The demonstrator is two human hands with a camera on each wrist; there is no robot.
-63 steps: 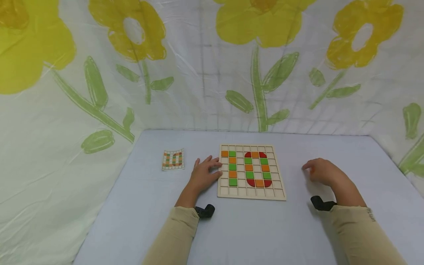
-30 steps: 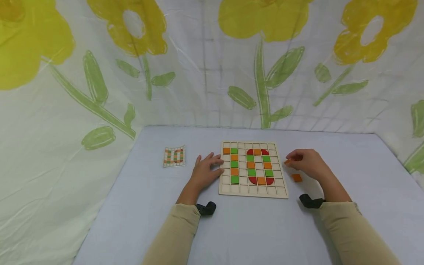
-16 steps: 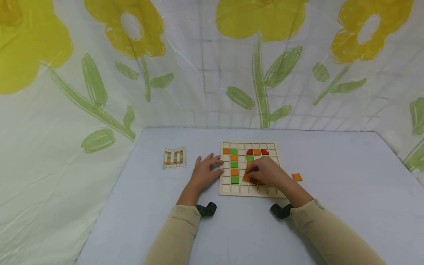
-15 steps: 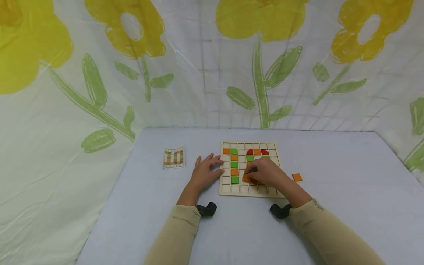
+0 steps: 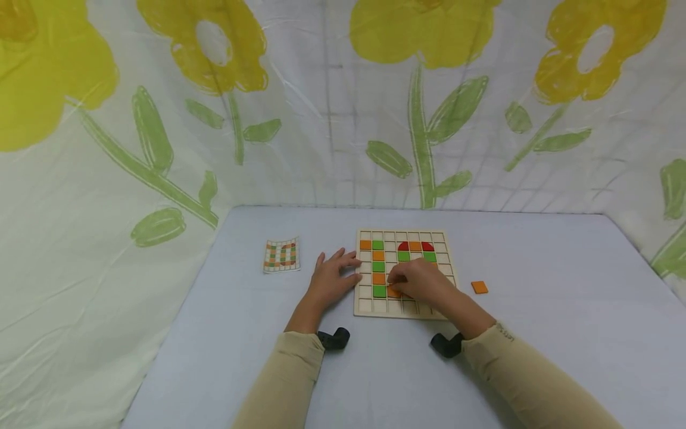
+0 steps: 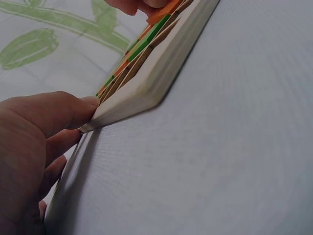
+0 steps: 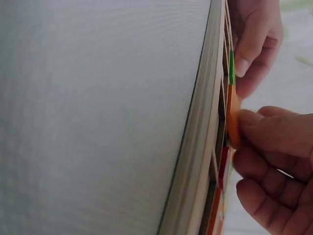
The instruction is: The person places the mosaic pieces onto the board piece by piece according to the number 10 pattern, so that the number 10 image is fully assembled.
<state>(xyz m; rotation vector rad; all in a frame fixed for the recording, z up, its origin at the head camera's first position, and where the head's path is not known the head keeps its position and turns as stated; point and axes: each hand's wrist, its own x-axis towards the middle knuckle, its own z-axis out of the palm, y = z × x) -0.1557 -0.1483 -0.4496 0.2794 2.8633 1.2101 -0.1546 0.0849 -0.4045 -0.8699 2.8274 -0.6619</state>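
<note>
A wooden grid board (image 5: 370, 307) lies on the table with orange, green and red tiles set in some of its squares. My left hand (image 5: 332, 279) rests at the board's left edge, and its thumb (image 6: 73, 110) touches the rim. Over the lower middle of the board, my right hand (image 5: 423, 281) pinches an orange square tile (image 5: 393, 292) beside the lowest green tile (image 5: 379, 291). The right wrist view shows this orange tile (image 7: 233, 120) slightly tilted under the thumb and fingertips. My right hand hides part of the oval of tiles.
One loose orange tile (image 5: 479, 287) lies on the table right of the board. A small pattern card (image 5: 281, 256) with a coloured grid lies to the left. Behind the table (image 5: 386, 375) hangs a white cloth (image 5: 300, 185) painted with yellow flowers.
My right hand picked up an orange tile right of the board, carried it left over the board and lowered it next to the bottom green tile. My left hand has stayed at the board's edge.
</note>
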